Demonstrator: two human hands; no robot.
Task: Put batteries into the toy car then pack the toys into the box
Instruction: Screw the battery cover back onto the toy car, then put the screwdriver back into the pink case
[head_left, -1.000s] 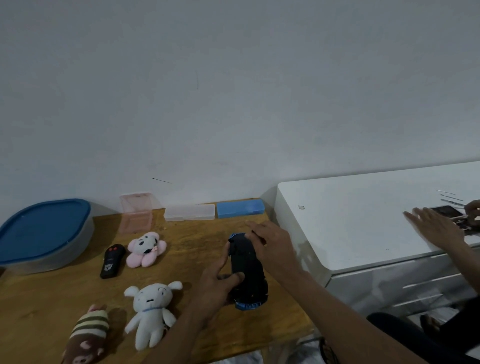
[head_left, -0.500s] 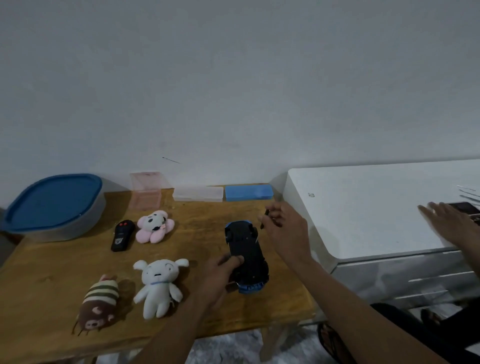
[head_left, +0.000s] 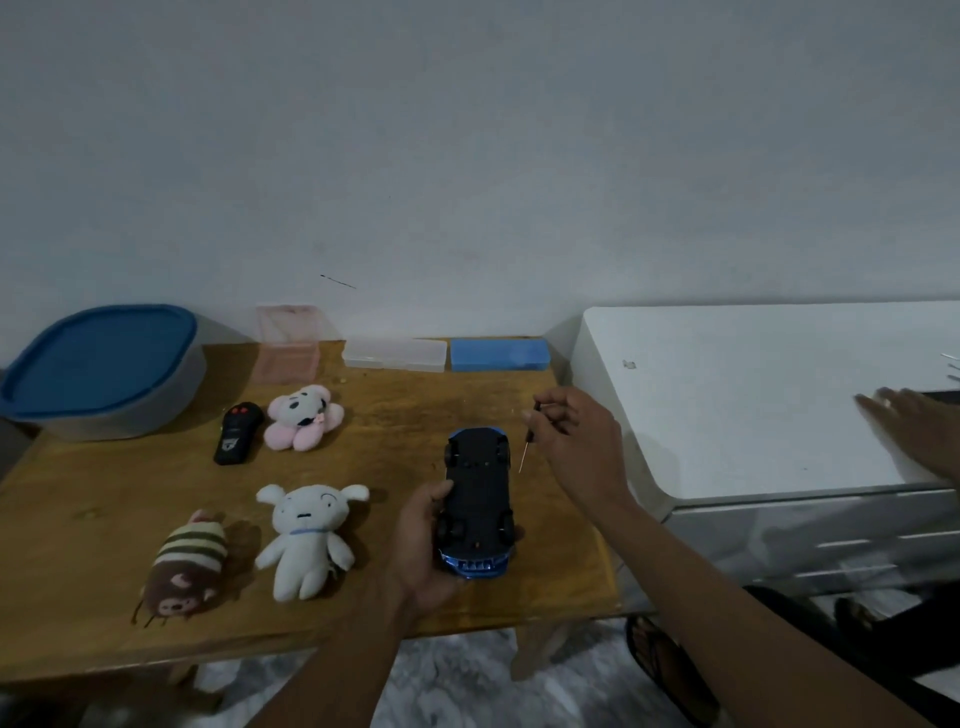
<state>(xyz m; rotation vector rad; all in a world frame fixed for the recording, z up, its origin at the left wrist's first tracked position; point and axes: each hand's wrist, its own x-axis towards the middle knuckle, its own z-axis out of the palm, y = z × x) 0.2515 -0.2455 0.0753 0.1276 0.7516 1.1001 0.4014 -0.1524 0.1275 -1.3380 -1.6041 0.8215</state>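
Left hand (head_left: 422, 545) curled around the upturned toy car (head_left: 478, 499), underside up, low over the desk (head_left: 78, 519). Right hand (head_left: 574, 447) just right of the car, fingers pinched shut on a thin screwdriver (head_left: 525, 451), tip pointing down. Battery hatch too dark to make out. Plush toys (head_left: 306, 540) and remote (head_left: 236, 434) left of the hands. Lidded box (head_left: 104, 364) far left. Versus half a second earlier: screwdriver plainly drawn clear of the car.

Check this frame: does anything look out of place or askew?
Only the toy car: it lies upside down, wheels up, steadied by the left hand, while the right hand holds a thin screwdriver. That fits battery fitting.
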